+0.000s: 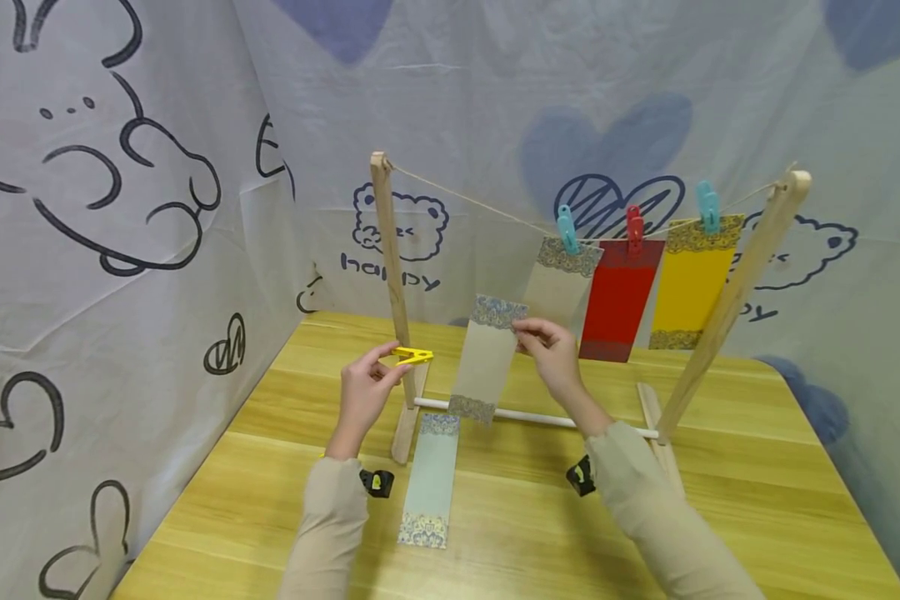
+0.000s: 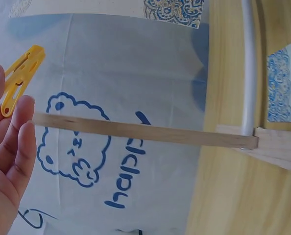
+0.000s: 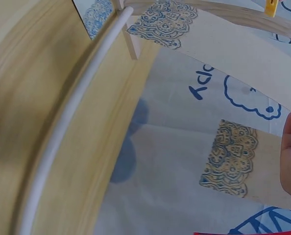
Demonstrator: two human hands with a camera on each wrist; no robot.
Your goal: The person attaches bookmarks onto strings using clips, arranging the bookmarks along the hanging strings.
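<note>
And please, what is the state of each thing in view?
Yellow clip: pinched in left hand
Lifted card: in right hand, unclipped
Loose card: flat on table
Beige card: hanging by blue clip
Red card: hanging by red clip
Yellow card: hanging by another blue clip
String: sagging across wooden stand
Wooden stand: upright on table

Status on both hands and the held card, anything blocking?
Left hand: pinching yellow clothespin. Right hand: holding cream card near its top right corner, above table. Possible obstruction: three cards clipped on the string, middle to right.
</note>
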